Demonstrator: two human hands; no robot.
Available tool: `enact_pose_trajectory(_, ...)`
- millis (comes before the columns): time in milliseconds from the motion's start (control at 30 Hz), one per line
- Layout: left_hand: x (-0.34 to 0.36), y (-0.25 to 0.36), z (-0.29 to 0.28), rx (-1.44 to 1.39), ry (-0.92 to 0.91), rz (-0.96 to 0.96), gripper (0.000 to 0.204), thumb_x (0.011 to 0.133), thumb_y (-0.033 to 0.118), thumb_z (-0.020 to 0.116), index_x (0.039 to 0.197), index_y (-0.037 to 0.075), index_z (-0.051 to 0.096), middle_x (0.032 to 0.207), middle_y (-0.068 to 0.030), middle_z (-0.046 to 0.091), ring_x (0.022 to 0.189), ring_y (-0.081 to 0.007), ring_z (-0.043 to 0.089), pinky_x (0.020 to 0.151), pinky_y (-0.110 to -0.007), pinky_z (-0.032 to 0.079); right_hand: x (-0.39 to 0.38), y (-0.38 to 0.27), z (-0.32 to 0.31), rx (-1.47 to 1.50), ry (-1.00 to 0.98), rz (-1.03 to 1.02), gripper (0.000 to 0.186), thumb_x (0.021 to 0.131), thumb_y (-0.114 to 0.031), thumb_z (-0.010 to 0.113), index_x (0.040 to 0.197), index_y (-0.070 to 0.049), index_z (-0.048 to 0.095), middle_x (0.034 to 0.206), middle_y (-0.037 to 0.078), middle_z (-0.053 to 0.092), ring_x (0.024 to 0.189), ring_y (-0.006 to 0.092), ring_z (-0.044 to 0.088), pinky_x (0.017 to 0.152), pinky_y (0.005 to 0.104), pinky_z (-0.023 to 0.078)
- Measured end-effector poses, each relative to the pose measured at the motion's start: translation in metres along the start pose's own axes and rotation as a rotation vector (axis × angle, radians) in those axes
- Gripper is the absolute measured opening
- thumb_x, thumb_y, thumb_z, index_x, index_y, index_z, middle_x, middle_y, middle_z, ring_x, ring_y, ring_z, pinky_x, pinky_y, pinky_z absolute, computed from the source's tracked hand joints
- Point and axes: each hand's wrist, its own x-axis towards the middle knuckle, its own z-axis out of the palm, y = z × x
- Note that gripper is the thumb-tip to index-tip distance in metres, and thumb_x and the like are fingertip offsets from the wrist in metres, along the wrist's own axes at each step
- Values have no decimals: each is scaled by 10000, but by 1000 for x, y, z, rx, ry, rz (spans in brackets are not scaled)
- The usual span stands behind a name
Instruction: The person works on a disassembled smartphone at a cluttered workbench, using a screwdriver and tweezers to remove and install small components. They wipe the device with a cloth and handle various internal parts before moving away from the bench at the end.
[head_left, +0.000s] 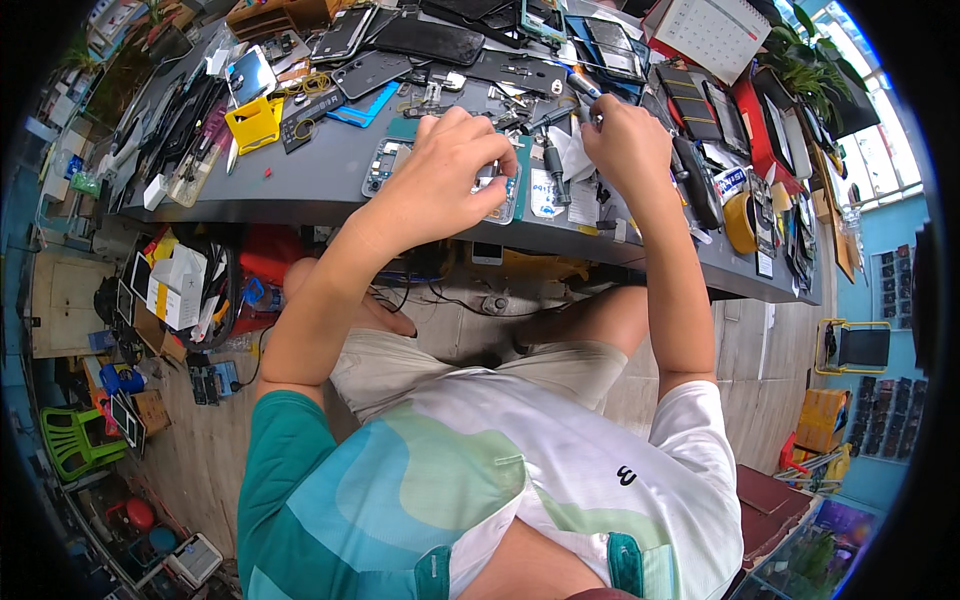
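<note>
An opened phone (383, 165) with bare inner parts lies near the table's front edge. My left hand (450, 165) rests over it, fingers curled and thumb and forefinger drawn together; anything between them is too small to name. To the right, my right hand (632, 145) is closed, its fingertips bent down among the tools; what they grip is hidden. A dark-handled screwdriver (555, 168) lies between my hands, beside a crumpled white tissue (574, 155). Just beyond my right fingers is a blue-and-white pen-like tool (583, 84).
Phones (430, 40) and loose parts crowd the far side of the grey table (300, 210). A yellow holder (254, 124) and a blue frame (364, 106) lie left. At right are a yellow tape roll (739, 222), a black case (697, 183) and a desk calendar (708, 35).
</note>
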Motion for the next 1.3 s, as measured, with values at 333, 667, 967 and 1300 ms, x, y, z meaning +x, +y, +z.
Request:
enact_pose_trajectory(333,-5,-2,-3,-19,-11,-12,88,977,145,810,1052,118,772,1038,-28,660,1129,-253,604,1065,-417,391,-50,-22,-29,330,66,-181,313,942,-357,900,1082,-92,809,930,111,805,838,340,801,722,480,610)
enact_pose_trajectory(667,-9,0,-5,-13,-2,-43,86,981,162,819,1039,113,778,1067,-23,700,1139,-251,617,1071,-419,393,-54,-46,-25,57,62,-182,313,899,-313,816,875,-2,791,850,201,791,727,390,782,695,506,635)
enact_pose_trajectory(967,-11,-4,-1,-3,32,-34,102,979,184,834,1027,107,787,1074,-26,714,1133,-252,626,1054,-419,395,-63,-29,-81,457,7,-234,238,986,-189,853,1130,-14,781,937,170,808,731,323,752,697,425,580)
enact_pose_trajectory(1300,-11,-4,1,-2,55,-34,74,930,191,821,980,138,807,1049,-17,714,1107,-258,628,1035,-431,417,-65,-49,-86,689,-133,-314,203,1024,-155,879,1153,-12,816,1011,94,827,761,144,715,675,309,546)
